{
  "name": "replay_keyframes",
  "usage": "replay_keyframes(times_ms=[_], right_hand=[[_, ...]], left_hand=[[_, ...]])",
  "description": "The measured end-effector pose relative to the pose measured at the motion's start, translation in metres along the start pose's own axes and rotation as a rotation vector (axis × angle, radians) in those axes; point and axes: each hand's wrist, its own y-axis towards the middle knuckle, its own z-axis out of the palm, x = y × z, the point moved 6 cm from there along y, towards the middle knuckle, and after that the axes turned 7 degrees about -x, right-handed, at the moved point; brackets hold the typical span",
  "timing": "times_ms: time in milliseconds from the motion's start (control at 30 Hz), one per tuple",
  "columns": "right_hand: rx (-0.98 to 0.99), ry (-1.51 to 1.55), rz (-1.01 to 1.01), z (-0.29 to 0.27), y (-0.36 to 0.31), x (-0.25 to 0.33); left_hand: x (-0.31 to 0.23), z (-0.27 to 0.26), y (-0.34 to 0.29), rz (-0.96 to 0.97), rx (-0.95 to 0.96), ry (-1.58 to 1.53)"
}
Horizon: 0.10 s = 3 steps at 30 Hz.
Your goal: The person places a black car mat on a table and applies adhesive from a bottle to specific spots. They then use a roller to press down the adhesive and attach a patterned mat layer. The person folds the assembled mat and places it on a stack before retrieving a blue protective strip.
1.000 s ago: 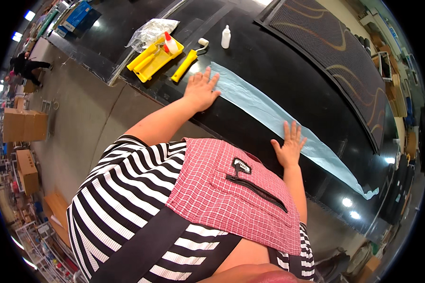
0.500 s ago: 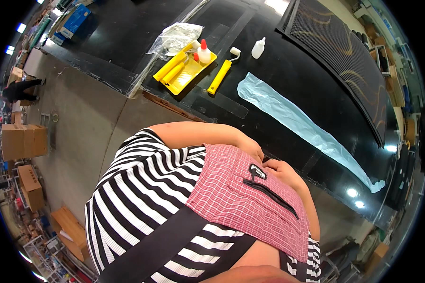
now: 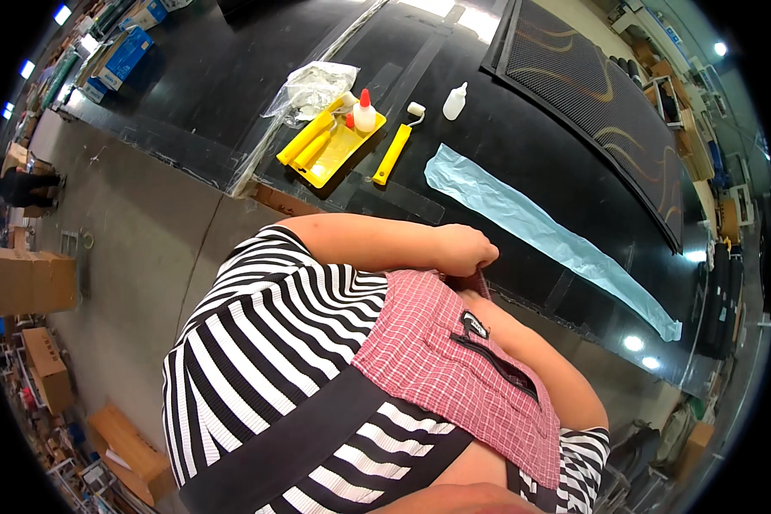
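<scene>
At the waist, my left hand [image 3: 468, 249] is closed in a fist and lifts the lower part of a pink checked apron [image 3: 428, 334]. Just behind that raised cloth is my right hand [image 3: 478, 301], its fingers hidden by the apron. Beyond my hands, on the black table, lies a long crumpled strip of light blue sheeting [image 3: 540, 236]. Left of it rest a yellow-handled small paint roller [image 3: 392, 152] and a yellow paint tray [image 3: 338, 154] holding more yellow handles and a white bottle with a red cap [image 3: 364, 113].
A white squeeze bottle [image 3: 455, 102] stands farther back. Clear plastic wrapping [image 3: 317, 86] touches the tray's far side. A dark patterned mesh panel [image 3: 591, 103] lies at the right. Cardboard boxes [image 3: 34, 281] stand on the floor at left, where another person [image 3: 27, 187] is bent over.
My left hand has risen and moved slightly right, pulling the apron's cloth up. My right hand has slid behind the cloth. The view has shifted a little.
</scene>
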Motion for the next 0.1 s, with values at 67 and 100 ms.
replay_keyframes(times_ms=[67, 100], right_hand=[[0.089, -0.512, 0.281, 0.011, 0.006, -0.037], [0.080, -0.508, 0.291, 0.014, 0.003, -0.043]], left_hand=[[-0.014, -0.003, 0.001, 0.110, -0.049, -0.155], [-0.020, -0.003, 0.001, 0.111, -0.050, -0.201]])
